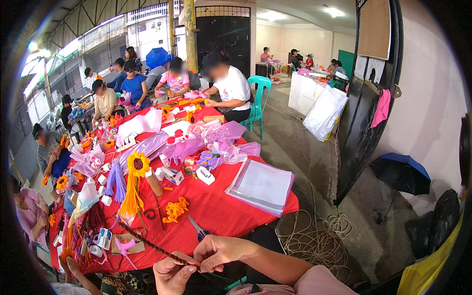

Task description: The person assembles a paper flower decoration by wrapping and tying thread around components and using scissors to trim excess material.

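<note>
My left hand [173, 273] and my right hand [216, 252] meet at the near edge of the red-covered table, fingers pinched together. Between them they hold one end of a dark brown twisted pipe cleaner [147, 242], which slants up and left over the table. Just beyond my right hand lie scissors [197, 227], blades pointing away. An orange looped pipe-cleaner piece [175, 210] rests farther off. To its left are a bundle of orange pipe cleaners [132, 199], a finished sunflower [138, 164] and a purple bundle [115, 182].
Clear-and-lilac wrapping sheets [260, 186] lie at the table's right corner. Pink and lilac wrapped bouquets [216, 137] fill the middle. Several people sit around the table. Coiled rope [317, 241] lies on the floor at right, with an open umbrella [400, 172] beyond.
</note>
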`<action>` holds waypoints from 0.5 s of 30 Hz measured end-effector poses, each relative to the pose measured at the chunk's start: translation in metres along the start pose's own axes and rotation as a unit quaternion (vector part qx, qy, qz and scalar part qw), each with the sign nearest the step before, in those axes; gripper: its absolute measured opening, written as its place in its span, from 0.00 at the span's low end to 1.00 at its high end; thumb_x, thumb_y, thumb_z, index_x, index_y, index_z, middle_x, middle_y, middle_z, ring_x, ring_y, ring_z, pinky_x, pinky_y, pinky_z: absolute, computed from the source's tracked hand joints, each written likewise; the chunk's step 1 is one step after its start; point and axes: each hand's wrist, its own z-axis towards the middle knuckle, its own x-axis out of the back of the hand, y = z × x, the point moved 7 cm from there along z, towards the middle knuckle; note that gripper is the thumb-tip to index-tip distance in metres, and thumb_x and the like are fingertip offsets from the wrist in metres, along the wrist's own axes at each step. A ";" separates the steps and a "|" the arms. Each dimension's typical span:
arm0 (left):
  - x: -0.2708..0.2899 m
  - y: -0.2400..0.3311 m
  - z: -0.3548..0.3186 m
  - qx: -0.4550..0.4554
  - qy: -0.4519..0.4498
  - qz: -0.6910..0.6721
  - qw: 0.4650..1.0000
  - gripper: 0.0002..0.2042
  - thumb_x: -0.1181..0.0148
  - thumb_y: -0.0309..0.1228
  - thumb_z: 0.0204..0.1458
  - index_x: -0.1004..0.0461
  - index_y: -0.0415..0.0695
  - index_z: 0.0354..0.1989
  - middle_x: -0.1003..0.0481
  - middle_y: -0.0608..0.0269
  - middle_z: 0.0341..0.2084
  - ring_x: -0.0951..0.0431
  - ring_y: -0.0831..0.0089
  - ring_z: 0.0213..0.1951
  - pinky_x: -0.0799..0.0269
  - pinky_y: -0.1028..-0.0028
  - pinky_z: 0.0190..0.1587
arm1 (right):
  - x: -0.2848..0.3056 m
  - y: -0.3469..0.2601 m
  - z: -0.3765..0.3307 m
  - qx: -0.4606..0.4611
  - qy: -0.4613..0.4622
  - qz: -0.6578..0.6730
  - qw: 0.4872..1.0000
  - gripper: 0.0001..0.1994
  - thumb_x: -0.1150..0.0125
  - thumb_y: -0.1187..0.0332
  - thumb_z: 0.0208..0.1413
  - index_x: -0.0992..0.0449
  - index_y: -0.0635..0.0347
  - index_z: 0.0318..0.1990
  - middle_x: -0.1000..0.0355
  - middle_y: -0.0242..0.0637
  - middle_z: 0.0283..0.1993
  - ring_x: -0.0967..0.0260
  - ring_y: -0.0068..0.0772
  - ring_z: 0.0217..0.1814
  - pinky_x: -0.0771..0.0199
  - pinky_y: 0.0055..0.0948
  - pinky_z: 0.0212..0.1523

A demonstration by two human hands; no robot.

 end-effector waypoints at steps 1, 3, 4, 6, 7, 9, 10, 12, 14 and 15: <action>0.004 -0.001 -0.002 0.014 -0.020 0.039 0.999 0.05 0.40 0.26 0.51 0.26 0.38 0.32 0.24 0.60 0.35 0.26 0.66 0.36 0.29 0.71 0.40 | 0.002 -0.001 -0.001 -0.007 0.006 -0.018 1.000 0.10 0.36 0.66 0.52 0.25 0.64 0.30 0.30 0.26 0.22 0.38 0.12 0.18 0.40 0.14 0.17; 0.008 -0.001 -0.002 0.017 0.000 0.056 0.998 0.04 0.40 0.25 0.51 0.27 0.38 0.31 0.24 0.60 0.35 0.26 0.67 0.36 0.30 0.72 0.39 | 0.005 -0.005 0.001 0.004 0.013 -0.051 0.999 0.09 0.35 0.66 0.52 0.24 0.64 0.30 0.30 0.26 0.22 0.37 0.12 0.19 0.40 0.14 0.18; 0.009 0.001 -0.002 0.005 0.041 0.033 0.999 0.04 0.39 0.21 0.48 0.28 0.37 0.28 0.24 0.59 0.30 0.26 0.71 0.32 0.31 0.75 0.36 | 0.005 -0.007 0.003 0.009 0.015 -0.067 0.998 0.09 0.35 0.67 0.52 0.24 0.64 0.30 0.30 0.26 0.22 0.37 0.12 0.19 0.40 0.14 0.18; 0.011 0.004 -0.001 -0.005 0.094 0.032 0.995 0.05 0.37 0.16 0.44 0.29 0.36 0.25 0.24 0.58 0.25 0.26 0.77 0.28 0.32 0.79 0.33 | 0.003 -0.017 0.003 -0.007 0.044 -0.131 0.990 0.09 0.36 0.67 0.52 0.25 0.64 0.30 0.29 0.28 0.21 0.36 0.13 0.20 0.38 0.17 0.19; 0.011 0.005 -0.001 -0.004 0.107 0.053 0.993 0.06 0.38 0.16 0.44 0.30 0.36 0.25 0.24 0.58 0.24 0.26 0.78 0.28 0.32 0.79 0.33 | 0.004 -0.020 0.002 -0.015 0.060 -0.162 0.985 0.08 0.36 0.68 0.52 0.25 0.65 0.30 0.29 0.29 0.21 0.36 0.13 0.20 0.37 0.18 0.20; 0.013 0.005 0.000 -0.012 0.135 0.103 0.985 0.06 0.39 0.15 0.45 0.31 0.37 0.24 0.25 0.60 0.23 0.27 0.79 0.28 0.33 0.80 0.33 | 0.007 -0.029 0.000 0.080 0.122 -0.266 0.953 0.08 0.35 0.69 0.51 0.25 0.65 0.29 0.28 0.34 0.21 0.33 0.20 0.20 0.35 0.23 0.22; 0.014 0.003 0.002 -0.020 0.149 0.132 0.980 0.06 0.39 0.15 0.45 0.31 0.37 0.24 0.25 0.61 0.23 0.27 0.80 0.28 0.33 0.80 0.33 | 0.006 -0.034 -0.003 0.127 0.152 -0.316 0.928 0.08 0.35 0.69 0.50 0.26 0.66 0.29 0.28 0.37 0.21 0.32 0.24 0.20 0.34 0.25 0.23; 0.017 -0.001 0.004 -0.030 0.181 0.170 0.968 0.07 0.39 0.16 0.45 0.31 0.37 0.23 0.26 0.62 0.22 0.28 0.81 0.27 0.33 0.80 0.33 | 0.004 -0.035 -0.005 0.141 0.213 -0.397 0.881 0.08 0.36 0.71 0.49 0.27 0.66 0.28 0.28 0.41 0.22 0.30 0.34 0.22 0.33 0.29 0.24; 0.019 -0.004 0.004 -0.035 0.215 0.187 0.958 0.07 0.39 0.16 0.45 0.32 0.36 0.23 0.27 0.63 0.21 0.30 0.81 0.27 0.34 0.80 0.32 | -0.004 -0.040 -0.007 0.152 0.269 -0.471 0.826 0.07 0.38 0.73 0.47 0.30 0.65 0.26 0.30 0.43 0.23 0.29 0.46 0.26 0.33 0.34 0.24; 0.016 -0.003 0.005 -0.037 0.228 0.239 0.943 0.07 0.39 0.16 0.46 0.32 0.36 0.22 0.27 0.64 0.20 0.30 0.81 0.26 0.35 0.79 0.31 | -0.008 -0.038 -0.008 0.159 0.295 -0.505 0.796 0.07 0.38 0.74 0.47 0.31 0.65 0.26 0.31 0.43 0.23 0.29 0.46 0.26 0.34 0.35 0.24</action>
